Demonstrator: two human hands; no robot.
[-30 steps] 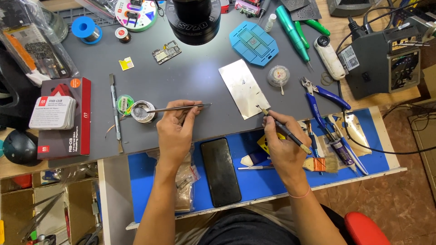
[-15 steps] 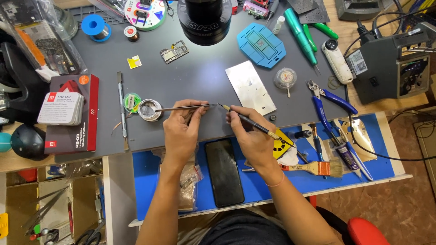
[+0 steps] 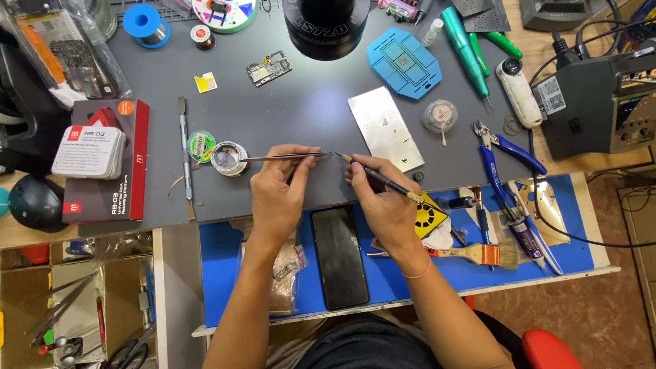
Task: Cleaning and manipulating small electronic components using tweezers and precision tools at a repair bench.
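Between two hands [image 3: 328,188] — one tweezers [image 3: 287,157]

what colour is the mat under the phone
Blue; the mat under the black phone shows best in the head view, near the hands.

The counter [image 3: 301,102] is dark grey, with a bright blue mat [image 3: 225,266] along its near edge. A black phone [image 3: 339,258] lies on that blue. The tweezers [image 3: 287,157] are plain silver, and the small tin [image 3: 228,158] beside them looks silvery too — its contents are hard to tell. The pen-like tool [image 3: 383,180] is black with a brass-coloured tip. A pale metal plate [image 3: 385,128] sits near a blue holder [image 3: 403,63]. The spool [image 3: 145,22] is blue, the pliers [image 3: 506,147] have blue handles, two drivers [image 3: 467,42] are green — and the box [image 3: 113,160] is red and grey. The brush [image 3: 478,254] has an orange band.
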